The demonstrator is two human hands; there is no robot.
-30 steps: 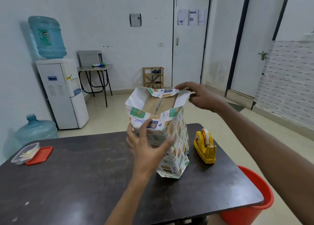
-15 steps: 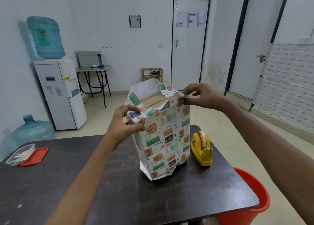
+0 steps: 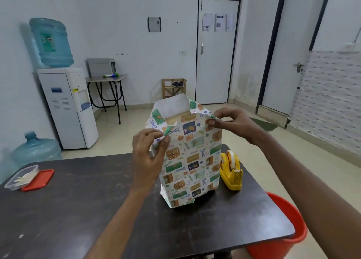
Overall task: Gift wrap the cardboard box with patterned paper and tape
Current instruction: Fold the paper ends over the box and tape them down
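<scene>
The cardboard box stands upright on the dark table (image 3: 78, 210), wrapped round its sides in patterned paper (image 3: 192, 161). The paper stands open above the box top, its white inside showing at the back; a strip of brown cardboard (image 3: 172, 120) shows inside. My left hand (image 3: 149, 155) pinches the near left corner of the paper's top edge. My right hand (image 3: 232, 123) pinches the near right corner. A yellow tape dispenser (image 3: 231, 170) with a white roll sits on the table just right of the box.
A clear plastic container (image 3: 21, 176) and its red lid (image 3: 38, 179) lie at the table's left edge. A red bucket (image 3: 283, 239) stands on the floor by the table's right corner. A water dispenser (image 3: 66, 106) and a spare bottle (image 3: 36, 149) stand at the left wall.
My left hand left the box's side and took the paper's near left corner. My right hand came nearer and took the right corner. The box has turned, its broad face toward me.
</scene>
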